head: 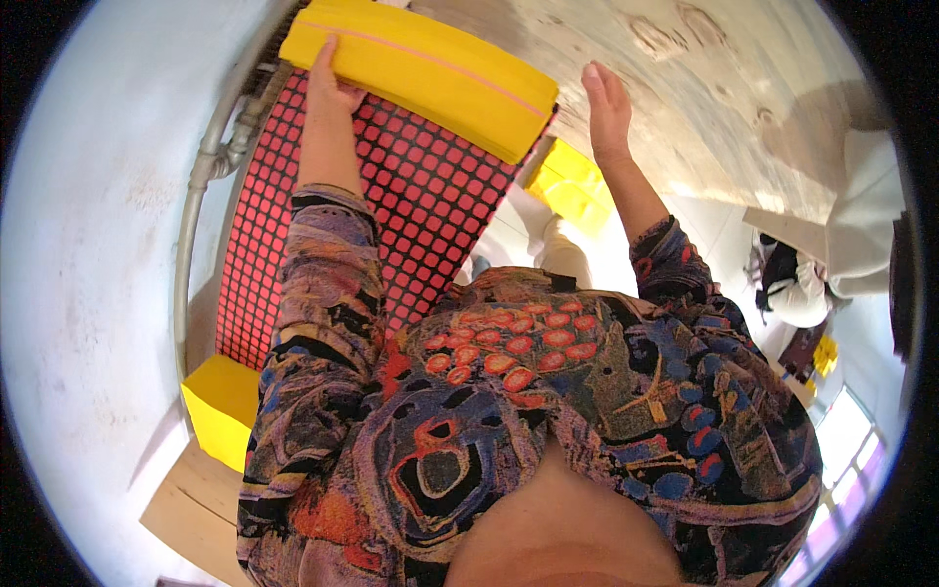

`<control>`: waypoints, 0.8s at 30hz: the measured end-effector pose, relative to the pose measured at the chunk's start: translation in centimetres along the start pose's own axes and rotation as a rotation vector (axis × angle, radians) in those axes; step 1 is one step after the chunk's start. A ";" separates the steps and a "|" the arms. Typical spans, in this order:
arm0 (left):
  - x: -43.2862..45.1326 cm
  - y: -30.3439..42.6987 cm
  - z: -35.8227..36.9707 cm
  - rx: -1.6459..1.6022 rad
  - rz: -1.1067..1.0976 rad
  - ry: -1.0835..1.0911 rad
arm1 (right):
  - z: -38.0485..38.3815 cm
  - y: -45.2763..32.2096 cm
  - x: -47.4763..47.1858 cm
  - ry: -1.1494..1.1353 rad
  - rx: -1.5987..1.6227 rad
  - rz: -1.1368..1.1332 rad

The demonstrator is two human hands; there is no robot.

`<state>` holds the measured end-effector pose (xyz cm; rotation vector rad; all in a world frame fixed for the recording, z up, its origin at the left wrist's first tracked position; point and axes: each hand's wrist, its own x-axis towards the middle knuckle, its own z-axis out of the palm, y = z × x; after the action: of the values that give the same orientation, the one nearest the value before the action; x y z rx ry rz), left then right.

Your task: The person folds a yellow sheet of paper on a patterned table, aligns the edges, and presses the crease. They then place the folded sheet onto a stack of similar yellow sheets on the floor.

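A thick yellow stack of flat sheets (440,70), paper or cloth, lies across the far end of a surface covered in a red-and-black checked pattern (418,176). A thin pink line runs lengthwise along its top. My left hand (330,81) grips the stack's near edge towards its left end, thumb on top; the other fingers are mostly hidden. Off the stack's right end, my right hand (609,106) is raised beside a wooden board (704,95), holding nothing. It is seen from the side with the palm roughly upright.
More yellow material (576,183) lies lower down, beyond my leg. A yellow block-like pile (220,411) sits at the near left by brown cardboard (194,499). A pipe (194,205) runs along the left wall. White and black items (792,282) are at the right.
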<state>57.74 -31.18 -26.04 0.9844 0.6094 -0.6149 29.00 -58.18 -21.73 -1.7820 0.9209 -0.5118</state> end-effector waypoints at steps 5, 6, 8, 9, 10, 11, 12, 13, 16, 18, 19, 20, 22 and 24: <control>-0.2 -0.3 -0.3 0.069 0.106 -0.029 | -0.9 2.5 -4.8 -0.066 0.448 0.632; -0.3 -0.4 -0.3 0.061 0.127 -0.059 | -0.6 2.6 -5.8 -0.153 0.452 0.659; -0.3 -0.5 -0.4 0.037 0.137 -0.071 | 0.1 2.6 -7.0 -0.201 0.477 0.657; -0.4 -0.6 -0.4 0.024 0.135 -0.090 | 0.3 2.6 -7.5 -0.227 0.492 0.642; -0.5 -0.7 -0.5 0.010 0.136 -0.104 | 0.5 2.6 -7.8 -0.207 0.497 0.665; -0.7 -0.6 -0.7 -0.001 0.140 -0.109 | 0.5 2.6 -8.0 -0.189 0.522 0.697; -0.8 -0.8 -0.8 -0.037 0.144 -0.146 | 0.5 2.7 -8.1 -0.182 0.550 0.727; -1.1 -0.9 -1.1 -0.033 0.141 -0.160 | 0.6 2.7 -8.1 -0.168 0.572 0.760; -1.9 -1.1 -1.9 -0.043 0.114 -0.172 | 0.4 3.1 -8.5 -0.222 0.608 0.768; -2.6 -1.2 -2.5 -0.072 0.106 -0.177 | 0.5 3.4 -8.9 -0.231 0.695 0.843; -3.1 -1.3 -2.8 -0.062 0.106 -0.182 | 0.6 3.6 -9.1 -0.229 0.742 0.885; -3.7 -1.4 -3.2 -0.053 0.102 -0.170 | 0.8 3.7 -9.4 -0.228 0.800 0.934; -5.1 -1.6 -3.9 -0.044 0.106 -0.151 | 1.1 3.8 -9.8 -0.224 0.922 1.028; -6.7 -1.9 -5.0 -0.018 0.124 -0.132 | 1.2 3.7 -10.3 -0.249 0.937 1.031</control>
<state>50.95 -26.23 -24.44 0.9495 0.4326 -0.5589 22.24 -50.10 -24.79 -0.3916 1.0347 0.0006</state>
